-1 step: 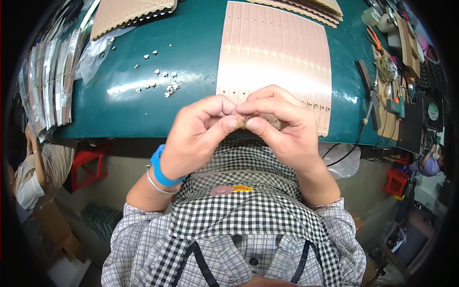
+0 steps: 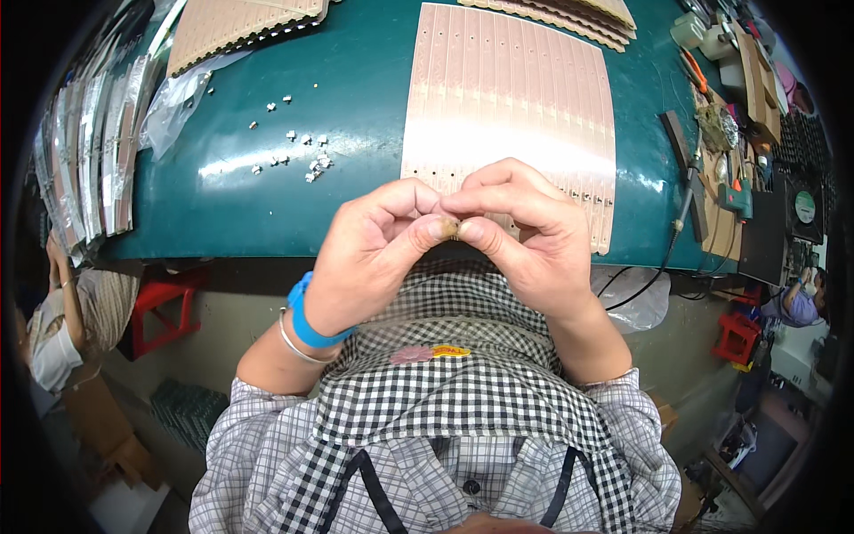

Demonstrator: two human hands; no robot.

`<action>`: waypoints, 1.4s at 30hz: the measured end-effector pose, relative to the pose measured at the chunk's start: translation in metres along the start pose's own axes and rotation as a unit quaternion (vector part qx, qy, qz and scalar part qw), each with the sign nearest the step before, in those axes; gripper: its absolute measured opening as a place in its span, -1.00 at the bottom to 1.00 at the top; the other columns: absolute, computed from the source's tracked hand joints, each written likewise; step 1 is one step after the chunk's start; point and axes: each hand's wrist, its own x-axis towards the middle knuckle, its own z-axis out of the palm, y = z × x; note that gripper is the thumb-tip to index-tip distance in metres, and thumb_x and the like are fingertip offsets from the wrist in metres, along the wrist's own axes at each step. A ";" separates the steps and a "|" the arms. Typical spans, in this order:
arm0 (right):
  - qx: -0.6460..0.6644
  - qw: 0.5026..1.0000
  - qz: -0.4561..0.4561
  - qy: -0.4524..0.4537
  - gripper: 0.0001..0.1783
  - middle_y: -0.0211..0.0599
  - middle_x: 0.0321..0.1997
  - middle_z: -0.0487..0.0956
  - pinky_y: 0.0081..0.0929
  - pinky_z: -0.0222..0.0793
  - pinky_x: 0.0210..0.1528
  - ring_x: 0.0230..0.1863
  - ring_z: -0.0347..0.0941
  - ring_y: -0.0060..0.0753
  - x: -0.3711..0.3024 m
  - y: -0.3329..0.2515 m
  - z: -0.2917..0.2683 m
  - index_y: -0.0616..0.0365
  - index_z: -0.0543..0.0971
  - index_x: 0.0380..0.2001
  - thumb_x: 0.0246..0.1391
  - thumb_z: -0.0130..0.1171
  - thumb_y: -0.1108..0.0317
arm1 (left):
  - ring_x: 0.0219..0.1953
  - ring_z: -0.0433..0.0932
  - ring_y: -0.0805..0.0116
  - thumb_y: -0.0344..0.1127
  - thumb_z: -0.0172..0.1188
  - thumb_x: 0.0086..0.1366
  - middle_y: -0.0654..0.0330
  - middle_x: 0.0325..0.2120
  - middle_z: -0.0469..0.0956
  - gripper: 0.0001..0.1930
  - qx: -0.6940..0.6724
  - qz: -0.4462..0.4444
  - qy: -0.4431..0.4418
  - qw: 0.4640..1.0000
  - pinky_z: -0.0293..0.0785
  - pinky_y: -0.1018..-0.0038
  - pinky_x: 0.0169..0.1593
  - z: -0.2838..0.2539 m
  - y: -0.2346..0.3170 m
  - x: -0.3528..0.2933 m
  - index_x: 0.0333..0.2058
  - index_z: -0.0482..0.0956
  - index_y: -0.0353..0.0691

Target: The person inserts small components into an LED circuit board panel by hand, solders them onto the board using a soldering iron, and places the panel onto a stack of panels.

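Note:
My left hand [image 2: 369, 245] and my right hand [image 2: 534, 240] meet at the table's near edge, thumbs and fingertips pinched together. Whatever tiny piece sits between them is mostly hidden; only a small dark spot shows at the thumb tips. Beyond my fingers lies a pinkish-beige panel [image 2: 507, 89] divided into long narrow strips, with a row of holes near its close edge. A row of small metal parts [image 2: 587, 199] stands on that edge, right of my right hand. More loose small silvery parts [image 2: 318, 165] are scattered on the green tabletop to the left.
Stacked similar panels [image 2: 240, 31] lie at the far left, others [image 2: 569, 13] at the far edge. Bundled strips in clear wrap [image 2: 93, 151] fill the left side. A corded soldering iron [image 2: 683, 209] and tools lie right. Red stools [image 2: 169, 311] and other people [image 2: 76, 311] are beyond.
My left hand and wrist have shifted very slightly to the right, and the thumb tips sit closer together. The panel and loose parts stay in place.

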 end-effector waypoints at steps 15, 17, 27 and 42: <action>-0.149 0.986 -0.053 0.048 -0.88 -0.16 -0.27 0.53 -0.44 0.48 -0.29 -0.30 0.52 -0.33 -0.019 0.004 -0.006 0.27 0.55 -0.44 -0.06 0.32 0.61 | -0.42 0.48 0.62 -0.33 0.16 0.40 0.23 -0.37 0.58 -0.81 -0.142 -0.080 0.013 0.986 0.46 0.68 -0.31 0.019 -0.017 0.001 -0.22 0.58 -0.39; -0.141 0.988 -0.042 0.042 -0.88 -0.15 -0.26 0.53 -0.44 0.48 -0.29 -0.29 0.52 -0.33 -0.022 0.003 -0.008 0.28 0.55 -0.44 -0.05 0.32 0.60 | -0.25 0.55 0.51 -0.41 0.19 0.37 0.21 -0.31 0.59 -0.84 -0.158 -0.084 -0.007 0.984 0.53 0.57 -0.11 0.017 -0.020 0.001 -0.19 0.58 -0.42; -0.222 0.972 0.015 0.078 -0.91 -0.22 -0.28 0.57 -0.45 0.44 -0.18 -0.22 0.51 -0.29 -0.013 0.011 -0.052 0.25 0.55 -0.42 -0.05 0.23 0.61 | -0.51 0.38 0.68 -0.56 0.27 0.17 0.32 -0.45 0.56 -0.85 0.317 0.103 0.157 0.930 0.27 0.72 -0.45 -0.023 0.020 -0.008 -0.25 0.68 -0.30; -0.419 0.907 0.000 0.045 -0.82 -0.22 -0.30 0.54 -0.29 0.38 -0.12 -0.18 0.43 -0.12 -0.013 0.033 -0.053 0.22 0.52 -0.48 -0.21 0.29 0.63 | -0.52 0.32 0.57 -0.57 0.39 0.04 0.26 -0.45 0.53 -0.80 0.566 0.083 0.253 0.780 0.21 0.58 -0.48 -0.085 0.011 -0.002 -0.32 0.63 -0.30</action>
